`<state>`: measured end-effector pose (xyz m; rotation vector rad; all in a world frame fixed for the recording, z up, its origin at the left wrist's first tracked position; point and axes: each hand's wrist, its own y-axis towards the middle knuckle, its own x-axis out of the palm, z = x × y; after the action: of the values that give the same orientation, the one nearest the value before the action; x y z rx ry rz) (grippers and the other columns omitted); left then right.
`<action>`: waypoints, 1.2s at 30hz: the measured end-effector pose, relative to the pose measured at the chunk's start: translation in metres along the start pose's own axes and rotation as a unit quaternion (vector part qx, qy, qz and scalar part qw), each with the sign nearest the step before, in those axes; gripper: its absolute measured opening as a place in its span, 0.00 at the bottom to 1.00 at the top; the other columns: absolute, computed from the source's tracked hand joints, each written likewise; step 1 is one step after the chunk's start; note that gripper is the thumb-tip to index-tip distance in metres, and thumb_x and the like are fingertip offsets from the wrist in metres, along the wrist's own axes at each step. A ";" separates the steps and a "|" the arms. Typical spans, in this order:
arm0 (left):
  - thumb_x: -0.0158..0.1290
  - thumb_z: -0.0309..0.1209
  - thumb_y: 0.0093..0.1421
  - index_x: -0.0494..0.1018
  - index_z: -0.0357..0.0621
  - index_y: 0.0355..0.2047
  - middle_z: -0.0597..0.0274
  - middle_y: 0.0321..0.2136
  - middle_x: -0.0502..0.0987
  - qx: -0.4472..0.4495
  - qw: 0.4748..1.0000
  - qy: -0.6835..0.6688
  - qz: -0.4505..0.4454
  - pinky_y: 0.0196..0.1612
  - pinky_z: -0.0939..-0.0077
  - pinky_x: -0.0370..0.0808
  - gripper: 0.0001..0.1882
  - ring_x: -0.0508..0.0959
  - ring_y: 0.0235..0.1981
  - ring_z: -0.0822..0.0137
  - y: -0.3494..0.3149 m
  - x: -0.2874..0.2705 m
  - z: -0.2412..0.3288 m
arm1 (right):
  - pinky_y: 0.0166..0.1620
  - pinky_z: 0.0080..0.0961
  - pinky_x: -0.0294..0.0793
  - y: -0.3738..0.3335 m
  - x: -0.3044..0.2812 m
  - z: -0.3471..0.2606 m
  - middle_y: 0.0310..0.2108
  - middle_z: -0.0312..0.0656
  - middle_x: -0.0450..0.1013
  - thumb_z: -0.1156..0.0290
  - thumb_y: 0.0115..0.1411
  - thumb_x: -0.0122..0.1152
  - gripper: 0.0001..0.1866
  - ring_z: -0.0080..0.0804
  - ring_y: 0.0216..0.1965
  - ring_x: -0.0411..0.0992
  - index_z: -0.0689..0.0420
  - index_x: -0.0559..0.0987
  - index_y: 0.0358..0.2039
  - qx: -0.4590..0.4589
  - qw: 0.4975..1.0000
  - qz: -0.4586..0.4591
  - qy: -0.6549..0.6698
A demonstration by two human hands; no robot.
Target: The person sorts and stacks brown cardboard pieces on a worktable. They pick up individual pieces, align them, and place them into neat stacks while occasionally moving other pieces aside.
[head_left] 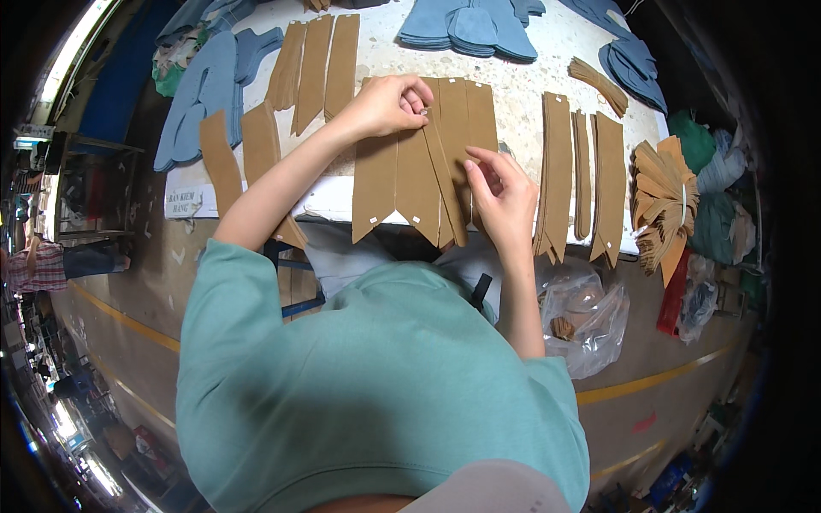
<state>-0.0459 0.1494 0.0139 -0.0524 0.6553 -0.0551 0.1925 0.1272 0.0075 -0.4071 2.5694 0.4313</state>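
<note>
Head view is showing a narrow matte-brown strip slanting over a row of wider brown panels at the near edge of the white, speckled desk, in front of the person's teal shirt. The strip is looking slim and straight, leaning from its upper end down toward the right, its lower end reaching past the desk edge. The panels under it are lying side by side, the left ones ending in slanted, notched points and carrying small white tags near their tips. The left hand is curling its fingers in and pinching the strip's upper end between thumb and fingertips. The right hand is holding its thumb and index finger apart, loosely spread beside the strip over the right-hand panels; whether its fingertips are touching them, one cannot tell. More brown strips are lying to the right, near the right hand.
</note>
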 end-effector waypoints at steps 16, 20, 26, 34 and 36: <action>0.61 0.41 0.59 0.77 0.45 0.39 0.68 0.34 0.80 0.105 0.962 -0.204 -0.149 0.41 0.83 0.73 0.15 0.78 0.37 0.77 0.094 0.003 0.106 | 0.36 0.15 0.72 -0.008 -0.056 0.019 0.31 0.34 0.75 0.73 0.65 0.56 0.15 0.15 0.32 0.71 0.62 0.76 0.51 0.079 0.927 0.149 0.334; 0.62 0.39 0.58 0.77 0.45 0.39 0.68 0.34 0.80 0.093 0.964 -0.193 -0.155 0.41 0.82 0.73 0.14 0.78 0.36 0.77 0.140 0.049 0.116 | 0.34 0.13 0.68 -0.024 -0.101 0.036 0.31 0.33 0.76 0.75 0.64 0.56 0.13 0.14 0.29 0.68 0.60 0.80 0.48 0.111 0.958 0.240 0.115; 0.63 0.34 0.56 0.79 0.46 0.40 0.70 0.30 0.80 0.057 0.967 -0.169 -0.184 0.34 0.86 0.73 0.13 0.77 0.31 0.80 0.193 0.111 0.105 | 0.25 0.18 0.65 -0.038 -0.116 0.052 0.24 0.36 0.74 0.73 0.60 0.59 0.10 0.16 0.20 0.62 0.61 0.82 0.41 0.150 0.952 0.262 -0.041; 0.65 0.35 0.51 0.78 0.43 0.42 0.65 0.30 0.81 0.088 0.987 0.026 -0.130 0.33 0.81 0.75 0.18 0.78 0.27 0.77 0.198 0.131 0.102 | 0.33 0.30 0.71 -0.044 -0.109 0.056 0.27 0.43 0.72 0.69 0.57 0.62 0.11 0.35 0.26 0.70 0.60 0.82 0.39 0.142 0.947 0.244 -0.156; 0.64 0.37 0.52 0.78 0.45 0.43 0.63 0.33 0.81 0.146 0.985 0.076 -0.057 0.36 0.79 0.76 0.19 0.80 0.29 0.74 0.192 0.130 0.100 | 0.37 0.33 0.71 -0.045 -0.108 0.054 0.30 0.42 0.70 0.67 0.55 0.64 0.13 0.38 0.32 0.72 0.59 0.82 0.40 0.111 0.932 0.254 -0.234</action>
<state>0.1242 0.3355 0.0012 0.2000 0.7910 -0.2668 0.3218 0.1282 0.0089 0.4127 2.1864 0.3522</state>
